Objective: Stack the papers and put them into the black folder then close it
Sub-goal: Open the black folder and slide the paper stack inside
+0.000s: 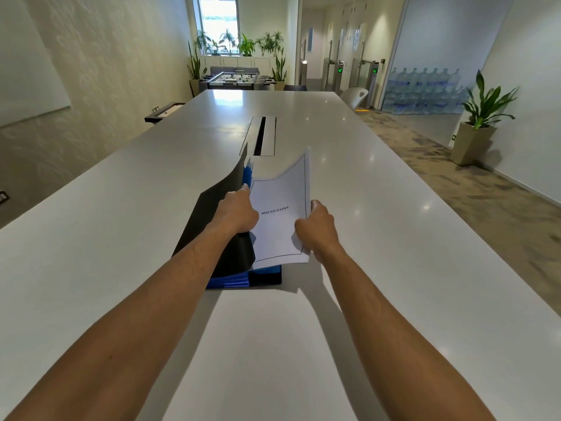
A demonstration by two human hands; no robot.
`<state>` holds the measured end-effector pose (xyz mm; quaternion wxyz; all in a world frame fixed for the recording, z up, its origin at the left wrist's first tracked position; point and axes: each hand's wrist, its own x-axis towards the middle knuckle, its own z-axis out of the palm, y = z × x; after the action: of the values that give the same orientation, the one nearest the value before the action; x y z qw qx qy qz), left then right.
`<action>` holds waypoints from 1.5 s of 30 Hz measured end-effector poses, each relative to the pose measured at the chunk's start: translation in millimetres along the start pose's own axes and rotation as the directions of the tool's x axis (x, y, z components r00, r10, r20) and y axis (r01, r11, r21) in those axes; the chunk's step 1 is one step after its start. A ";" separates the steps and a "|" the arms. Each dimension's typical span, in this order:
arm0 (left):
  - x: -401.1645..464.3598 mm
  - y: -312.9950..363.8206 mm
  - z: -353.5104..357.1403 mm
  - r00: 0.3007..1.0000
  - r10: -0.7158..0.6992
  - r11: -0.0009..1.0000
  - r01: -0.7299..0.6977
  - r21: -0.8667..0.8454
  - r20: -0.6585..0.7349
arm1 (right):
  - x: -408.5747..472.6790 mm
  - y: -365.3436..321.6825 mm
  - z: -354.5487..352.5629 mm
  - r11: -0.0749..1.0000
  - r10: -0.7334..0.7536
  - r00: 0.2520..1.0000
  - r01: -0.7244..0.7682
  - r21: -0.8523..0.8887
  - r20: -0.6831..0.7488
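Left grip (239, 212) clasps the black folder (209, 226) cover, raised off the bench (394, 238); right grip (317, 227) pinches the papers (280, 214).

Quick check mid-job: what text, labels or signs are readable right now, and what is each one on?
"BIBLIOGRAPHY": printed on the top sheet of the papers, held by both hands over the black folder.
Green arrow signs on the turnstiles: symbols only, no words.
Labels on the water bottles: too blurred to read.

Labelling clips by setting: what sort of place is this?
Probably an office meeting or break area: a long white conference table, stacked water bottles behind glass, and a foosball table at the far end.
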<state>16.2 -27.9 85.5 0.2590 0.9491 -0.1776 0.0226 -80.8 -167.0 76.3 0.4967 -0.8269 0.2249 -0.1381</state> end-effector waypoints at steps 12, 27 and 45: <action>-1.8 12.2 2.0 0.998 0.057 0.997 -0.058 0.053 0.020 | 20.6 -1.8 18.9 1.000 0.000 0.992 -0.001 0.009 0.125; 8.1 19.7 22.4 0.995 0.088 0.995 -0.090 0.049 0.038 | 48.9 13.9 75.5 0.936 -0.038 0.936 0.156 -0.317 0.349; 2.7 15.9 74.1 0.990 0.134 0.990 -0.135 0.047 0.036 | 38.4 63.7 44.3 0.924 -0.161 0.980 0.110 -0.365 -0.112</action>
<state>9.6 -78.6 29.5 0.2305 0.9413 -0.2448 0.0288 -42.7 -178.8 -0.6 0.3105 -0.9051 0.2226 -0.1869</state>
